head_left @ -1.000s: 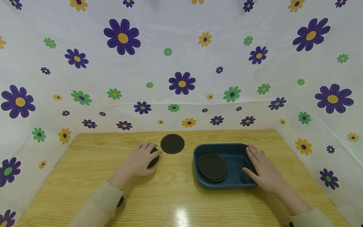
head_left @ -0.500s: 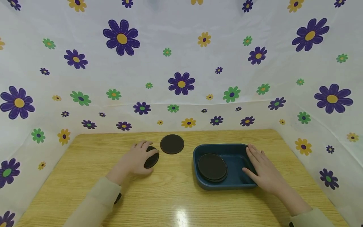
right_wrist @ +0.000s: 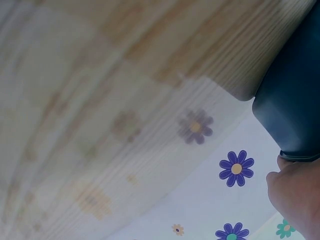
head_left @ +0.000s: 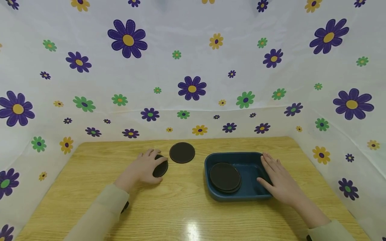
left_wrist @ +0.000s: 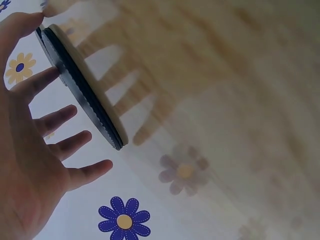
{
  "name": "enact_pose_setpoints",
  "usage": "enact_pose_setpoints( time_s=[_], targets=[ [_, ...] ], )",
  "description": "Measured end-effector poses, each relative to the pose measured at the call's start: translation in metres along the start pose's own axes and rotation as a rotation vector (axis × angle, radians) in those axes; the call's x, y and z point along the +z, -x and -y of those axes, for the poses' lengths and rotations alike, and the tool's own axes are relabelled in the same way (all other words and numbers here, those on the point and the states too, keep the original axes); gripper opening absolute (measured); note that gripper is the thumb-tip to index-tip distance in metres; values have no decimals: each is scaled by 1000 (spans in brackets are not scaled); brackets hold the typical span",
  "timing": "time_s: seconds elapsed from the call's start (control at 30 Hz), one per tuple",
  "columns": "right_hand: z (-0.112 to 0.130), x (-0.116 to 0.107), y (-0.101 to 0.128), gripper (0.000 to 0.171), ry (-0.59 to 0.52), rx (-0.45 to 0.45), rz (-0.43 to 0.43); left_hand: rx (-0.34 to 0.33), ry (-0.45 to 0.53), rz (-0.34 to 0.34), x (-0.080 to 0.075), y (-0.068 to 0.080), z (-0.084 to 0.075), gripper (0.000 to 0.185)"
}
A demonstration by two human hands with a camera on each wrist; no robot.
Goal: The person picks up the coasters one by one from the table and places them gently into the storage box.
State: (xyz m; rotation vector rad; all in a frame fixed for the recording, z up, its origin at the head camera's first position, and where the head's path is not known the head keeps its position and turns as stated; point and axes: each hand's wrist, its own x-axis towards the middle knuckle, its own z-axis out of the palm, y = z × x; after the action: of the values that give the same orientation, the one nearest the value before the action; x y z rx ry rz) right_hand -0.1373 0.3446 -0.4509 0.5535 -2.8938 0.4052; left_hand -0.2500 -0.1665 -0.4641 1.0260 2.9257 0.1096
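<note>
The thin disc [head_left: 161, 167], showing dull black with a finely notched rim, is lying on the table [head_left: 169, 207] at three o'clock from the left hand [head_left: 142, 170], which is holding its fingers spread around it. The right hand [head_left: 281, 184] is resting, straight-fingered, at the blue tray's [head_left: 250, 179] three o'clock end.

Left grip [head_left: 145, 169] splayed palm-down, right grip [head_left: 281, 183] straight-fingered.
</note>
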Motion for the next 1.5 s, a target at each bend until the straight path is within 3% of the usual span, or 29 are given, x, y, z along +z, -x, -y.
enact_pose_setpoints(
  time_s=[0.17, 0.53, 0.93, 1.5],
  targets=[
    [0, 0, 0, 82, 1, -1, -1, -16, 12, 40, 1, -2, 1, 76],
    [-2, 3, 0, 82, 19, -21, -24, -4, -8, 23, 3, -4, 1, 75],
    [0, 0, 0, 82, 18, -8, -10, -27, -23, 61, 1, -6, 0, 76],
    [-1, 1, -1, 81, 13, -7, -7, -1, -40, 33, -2, -8, -4, 74]
  ],
)
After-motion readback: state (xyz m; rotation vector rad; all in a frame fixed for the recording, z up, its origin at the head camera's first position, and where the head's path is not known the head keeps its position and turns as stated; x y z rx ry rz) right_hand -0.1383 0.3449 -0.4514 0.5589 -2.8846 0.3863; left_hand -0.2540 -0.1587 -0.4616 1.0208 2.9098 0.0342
